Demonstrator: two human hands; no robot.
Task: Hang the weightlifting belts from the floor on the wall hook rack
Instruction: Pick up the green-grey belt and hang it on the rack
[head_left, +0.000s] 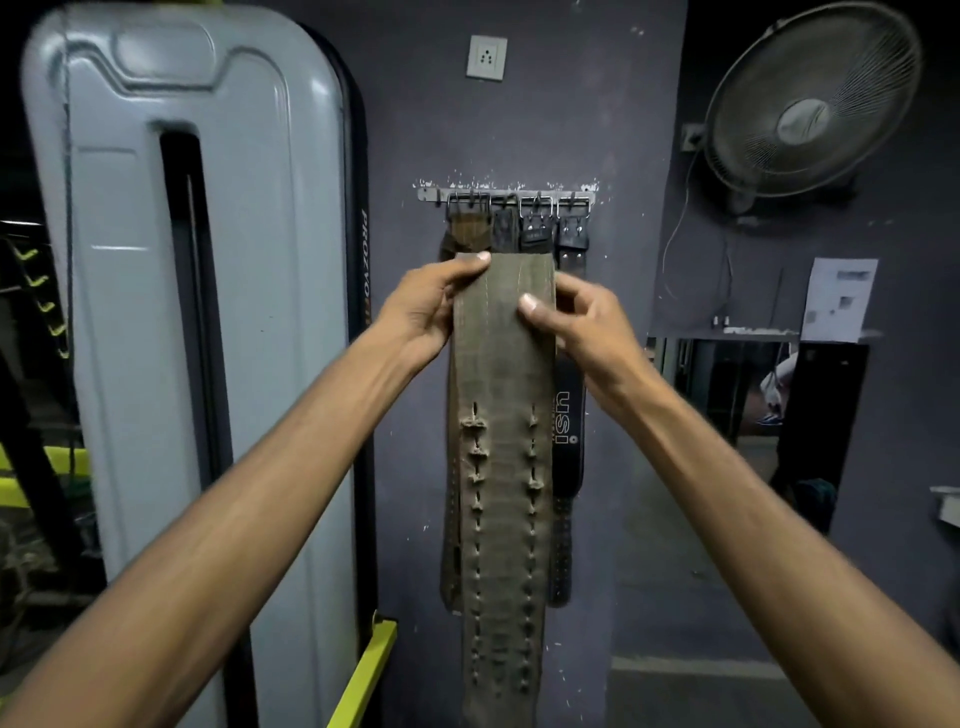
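Note:
A worn olive-green weightlifting belt (501, 467) with two rows of punched holes hangs straight down in front of me. My left hand (428, 306) pinches its upper left edge and my right hand (582, 325) grips its upper right edge. Its top end is a little below the metal wall hook rack (431, 195). Several belts hang from the rack by their buckles: a brown one (467, 228) at the left and a black one (569, 415) with white lettering at the right, partly hidden behind the held belt.
A tall grey gym machine cover (171, 312) stands close on the left, with a yellow bar (363, 670) at its foot. A wall fan (810, 98) is mounted upper right, a wall socket (487, 57) above the rack. A doorway opens at the right.

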